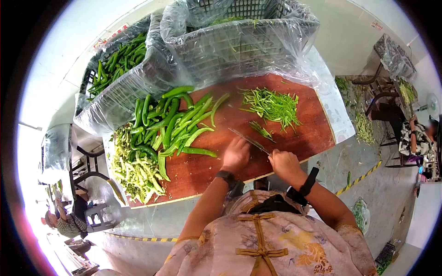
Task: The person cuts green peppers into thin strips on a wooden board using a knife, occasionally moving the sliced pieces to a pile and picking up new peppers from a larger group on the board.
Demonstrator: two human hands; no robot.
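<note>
Right hand [284, 164] at the near edge of the red-brown board [195, 175], and it's closed around the handle of the knife [250, 140], blade slanting away and to the left, low over the wood. Here's the left hand [236, 155], down beside the blade on its near side, fingers bent and bunched; from where I stand the fingertips are hard to make out, so I can't tell whether they pinch anything.

Just beyond the blade lies a small bunch of cut green strips [261, 130], and farther back on the right, a big loose pile of shreds [272, 106]. Over on the left, long green peppers [172, 122] sprawl across the board, touching a heap of pale scraps [133, 168] at its left side.

Behind the board, a plastic-lined crate [239, 48]; to its left, another lined crate [103, 110] loaded with whole peppers [117, 62]. One person [71, 224] sits away on the far left, another person [413, 140] on the far right.
</note>
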